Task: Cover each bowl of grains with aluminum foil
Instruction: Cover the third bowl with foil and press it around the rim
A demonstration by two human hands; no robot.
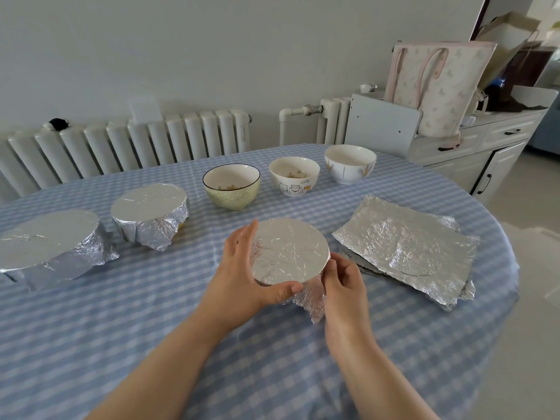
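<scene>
A foil-wrapped bowl (291, 251) stands in the middle of the table. My left hand (242, 274) cups its left side, fingers straight along the rim and thumb pressed under the near edge. My right hand (342, 283) pinches the loose foil hanging at the bowl's near right side. Two more foil-covered bowls (150, 209) (48, 237) stand at the left. Behind stand three uncovered bowls: a yellow-green one (231, 187) and a cat-print one (294, 175), both holding grains, and a white one (350, 163). Crumpled foil sheets (406, 247) lie stacked at the right.
The table wears a blue-and-white checked cloth (272, 359). A radiator (127, 147) runs along the wall behind. A white cabinet (472, 147) with a patterned tote bag (436, 86) on it stands at the back right, close to the table's edge.
</scene>
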